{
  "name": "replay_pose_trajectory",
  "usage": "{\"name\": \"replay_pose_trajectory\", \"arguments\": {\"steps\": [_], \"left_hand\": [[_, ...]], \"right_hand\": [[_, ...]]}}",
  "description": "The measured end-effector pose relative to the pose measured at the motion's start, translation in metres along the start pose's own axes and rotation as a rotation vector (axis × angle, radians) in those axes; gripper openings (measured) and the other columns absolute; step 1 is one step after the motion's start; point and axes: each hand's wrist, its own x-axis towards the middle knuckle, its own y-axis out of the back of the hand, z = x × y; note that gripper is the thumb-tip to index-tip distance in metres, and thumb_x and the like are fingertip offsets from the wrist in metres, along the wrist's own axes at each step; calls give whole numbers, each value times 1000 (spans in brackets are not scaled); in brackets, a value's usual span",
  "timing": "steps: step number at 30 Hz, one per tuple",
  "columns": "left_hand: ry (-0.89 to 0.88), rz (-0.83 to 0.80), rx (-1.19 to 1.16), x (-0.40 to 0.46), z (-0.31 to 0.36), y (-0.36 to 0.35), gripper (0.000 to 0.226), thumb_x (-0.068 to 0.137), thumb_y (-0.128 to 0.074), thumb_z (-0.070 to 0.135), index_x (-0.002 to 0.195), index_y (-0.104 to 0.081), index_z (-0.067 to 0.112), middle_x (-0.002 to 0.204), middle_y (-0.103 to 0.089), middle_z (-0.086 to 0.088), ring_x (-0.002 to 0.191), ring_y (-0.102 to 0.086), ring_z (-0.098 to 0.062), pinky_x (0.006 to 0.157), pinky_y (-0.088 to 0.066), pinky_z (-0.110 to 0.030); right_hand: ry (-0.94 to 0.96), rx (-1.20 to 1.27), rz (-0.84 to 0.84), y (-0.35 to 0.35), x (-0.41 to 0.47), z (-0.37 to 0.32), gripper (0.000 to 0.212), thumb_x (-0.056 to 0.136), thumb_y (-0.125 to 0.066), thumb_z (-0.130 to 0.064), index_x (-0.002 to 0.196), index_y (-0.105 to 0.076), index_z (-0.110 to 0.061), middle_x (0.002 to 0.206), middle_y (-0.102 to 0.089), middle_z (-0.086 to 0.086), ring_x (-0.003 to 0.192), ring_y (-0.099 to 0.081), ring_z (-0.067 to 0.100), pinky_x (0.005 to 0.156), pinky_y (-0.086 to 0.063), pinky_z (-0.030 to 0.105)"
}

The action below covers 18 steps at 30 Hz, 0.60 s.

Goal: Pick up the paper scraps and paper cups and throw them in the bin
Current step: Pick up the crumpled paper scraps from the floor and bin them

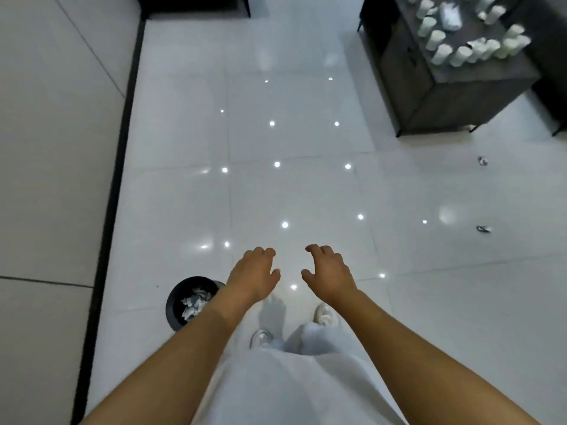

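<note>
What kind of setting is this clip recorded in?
Probably an indoor commercial or office-type room: glossy white floor tiles reflecting ceiling spotlights, a dark cabinet topped with many paper cups, and a black bin of paper scraps by the wall.

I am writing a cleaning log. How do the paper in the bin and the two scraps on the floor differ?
The paper in the bin is a pile of many pieces; the floor scraps are two, lying apart. The bin sits beside the left hand; the scraps lie far right, beyond the right hand. Both look pale and crumpled.
</note>
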Motion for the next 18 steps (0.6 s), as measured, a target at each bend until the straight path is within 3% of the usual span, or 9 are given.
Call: {"name": "replay_pose_trajectory", "arguments": {"steps": [8,18], "left_hand": [[-258,-79,179,63,175,-16,49,96,-45,35,140,-37,15,135,-46,-7,123,-43,-24,97,-42,-35],[-445,-160,259,140,424,-84,48,96,-45,36,139,-37,16,133,-46,-6,122,-44,-21,93,-41,-31]], "right_hand": [[-255,181,157,81,-26,151,54,94,-52,-33,144,-33,-22,142,-41,6,123,-43,29,97,-42,39],[-463,293,267,191,-51,375,54,94,-51,-30,144,-33,-21,139,-42,7,122,-43,29,98,-42,39]]}}
